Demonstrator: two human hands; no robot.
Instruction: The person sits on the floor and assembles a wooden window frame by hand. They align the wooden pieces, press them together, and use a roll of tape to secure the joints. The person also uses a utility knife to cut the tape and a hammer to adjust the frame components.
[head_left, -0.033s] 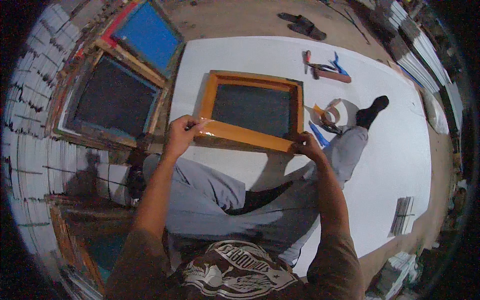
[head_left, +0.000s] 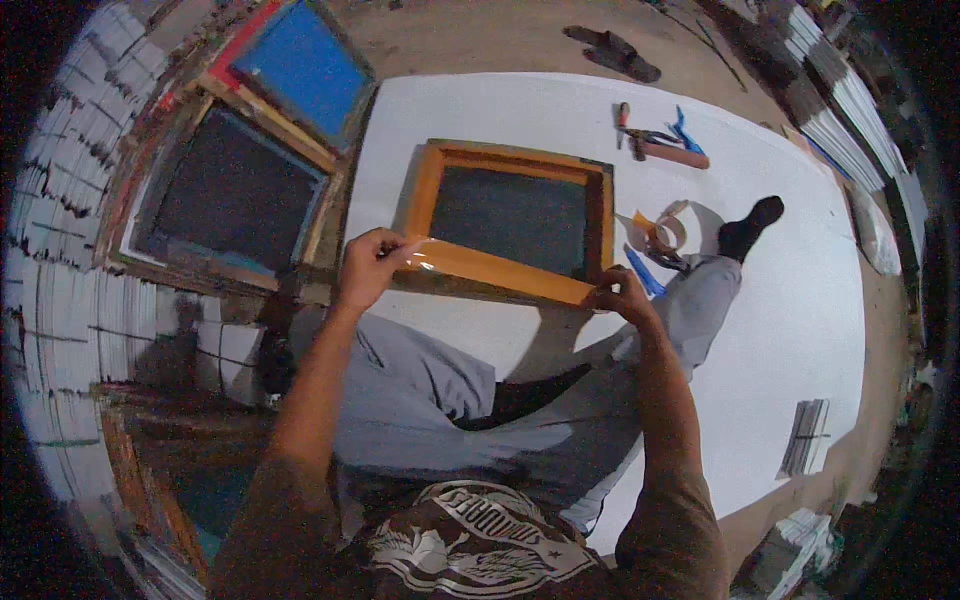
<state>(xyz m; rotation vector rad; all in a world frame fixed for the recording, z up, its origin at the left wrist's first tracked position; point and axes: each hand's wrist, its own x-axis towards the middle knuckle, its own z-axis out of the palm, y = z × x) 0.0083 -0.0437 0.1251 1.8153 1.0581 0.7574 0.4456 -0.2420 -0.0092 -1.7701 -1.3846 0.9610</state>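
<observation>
A screen-printing frame (head_left: pixel 424 200) with orange-brown sides and a dark mesh panel (head_left: pixel 510 215) lies in front of me on a white sheet. Along its near side runs a strip of brown packing tape (head_left: pixel 500 272), pulled straight between my hands. My left hand (head_left: pixel 372 262) pinches the tape's left end at the near left corner, where the film shines. My right hand (head_left: pixel 622 292) has its fingers closed on the right end at the near right corner. Whether the strip touches the wood all along cannot be told.
Right of the frame lie a tape roll (head_left: pixel 667 232) and a blue tool (head_left: pixel 645 270). Pliers (head_left: pixel 650 135), a red-handled tool (head_left: pixel 622 115) and a brown bar (head_left: pixel 672 153) are farther back. More framed screens (head_left: pixel 230 190) stand left; slippers (head_left: pixel 612 55) lie beyond the sheet (head_left: pixel 760 350).
The whole view has shifted very slightly. Both hands keep the same hold on the tape strip at the near side of the frame.
</observation>
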